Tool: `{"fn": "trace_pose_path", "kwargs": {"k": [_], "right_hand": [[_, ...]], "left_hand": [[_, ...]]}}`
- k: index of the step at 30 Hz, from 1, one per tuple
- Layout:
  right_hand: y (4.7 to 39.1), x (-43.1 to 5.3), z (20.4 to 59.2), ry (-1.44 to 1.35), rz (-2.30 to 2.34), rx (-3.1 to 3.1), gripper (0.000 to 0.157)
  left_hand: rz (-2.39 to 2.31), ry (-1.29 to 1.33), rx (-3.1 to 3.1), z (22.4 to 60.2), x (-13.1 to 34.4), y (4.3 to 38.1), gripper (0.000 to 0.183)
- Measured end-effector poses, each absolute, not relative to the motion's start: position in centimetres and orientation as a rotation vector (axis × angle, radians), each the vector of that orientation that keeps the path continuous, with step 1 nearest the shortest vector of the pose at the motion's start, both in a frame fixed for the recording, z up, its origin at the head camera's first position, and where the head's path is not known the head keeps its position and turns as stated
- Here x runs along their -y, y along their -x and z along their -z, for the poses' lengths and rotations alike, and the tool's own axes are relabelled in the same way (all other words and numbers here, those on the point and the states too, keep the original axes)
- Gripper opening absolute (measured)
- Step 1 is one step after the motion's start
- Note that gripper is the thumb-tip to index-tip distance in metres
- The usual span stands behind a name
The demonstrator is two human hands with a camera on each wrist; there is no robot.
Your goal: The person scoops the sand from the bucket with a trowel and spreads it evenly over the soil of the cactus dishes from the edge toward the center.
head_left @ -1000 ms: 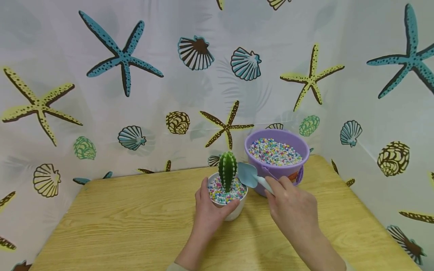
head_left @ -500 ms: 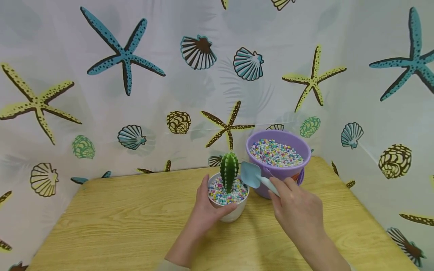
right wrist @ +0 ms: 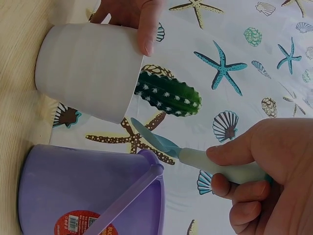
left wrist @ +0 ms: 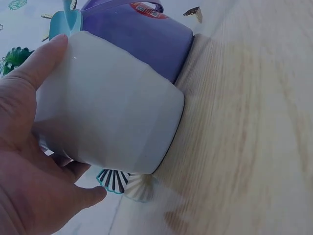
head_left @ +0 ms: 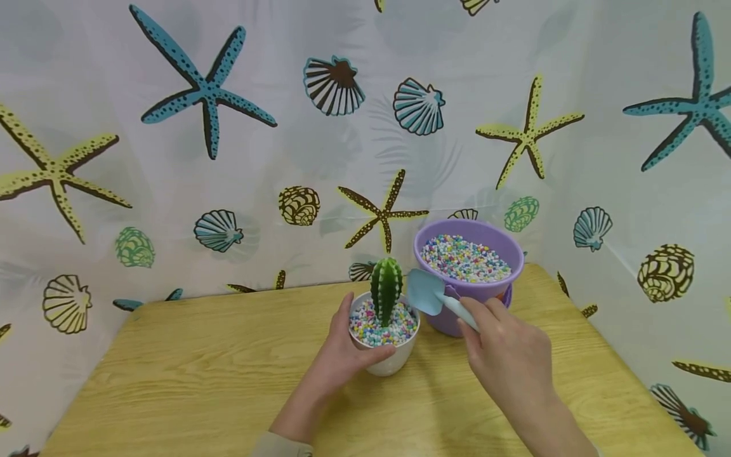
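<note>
A white flower pot (head_left: 394,360) stands upright on the table, full of small multicoloured beads around a green cactus (head_left: 386,289). My left hand (head_left: 341,352) holds the pot, with the thumb on its near side and fingers round its left side; one finger sticks out away from the wall in the left wrist view. In my right hand (head_left: 508,346) is a small light-blue trowel (head_left: 425,293), gripped by its pale handle (right wrist: 225,169). Its blade hovers at the pot's right rim, between pot and bucket. No beads can be made out on the blade.
A purple bucket (head_left: 476,289) filled with similar beads (head_left: 465,258) stands just behind and right of the pot. Its handle (right wrist: 127,198) hangs down at the side. A curtain (head_left: 320,152) printed with starfish and shells rises behind the wooden table (head_left: 200,374).
The trowel and my right hand have drawn slightly right, away from the cactus. My left hand keeps its hold on the pot, which stays in nearly the same place.
</note>
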State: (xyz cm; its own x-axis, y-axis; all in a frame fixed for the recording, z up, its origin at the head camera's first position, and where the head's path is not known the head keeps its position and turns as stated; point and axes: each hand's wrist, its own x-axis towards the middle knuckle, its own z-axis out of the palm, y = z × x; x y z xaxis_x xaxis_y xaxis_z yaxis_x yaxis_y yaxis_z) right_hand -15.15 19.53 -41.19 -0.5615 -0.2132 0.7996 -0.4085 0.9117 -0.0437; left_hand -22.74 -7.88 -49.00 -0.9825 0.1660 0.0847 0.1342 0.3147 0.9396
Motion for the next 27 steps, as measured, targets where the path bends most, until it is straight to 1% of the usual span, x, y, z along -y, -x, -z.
{"fn": "trace_pose_path", "kwargs": {"k": [9, 18, 27], "right_hand": [[15.1, -19.8, 41.2, -0.428, -0.283, 2.158, 0.039], [15.1, -19.9, 40.5, -0.449, -0.251, 2.177, 0.035], [15.3, -19.9, 40.2, -0.449, -0.262, 2.182, 0.035]], "left_hand": [[-1.715, -0.332, -2.572, 49.0, 8.0, 23.0, 0.133], [-1.783, -0.377, -2.510, 49.1, 8.2, 23.1, 0.129], [-1.801, -0.398, -2.484, 49.1, 8.2, 23.2, 0.128]]}}
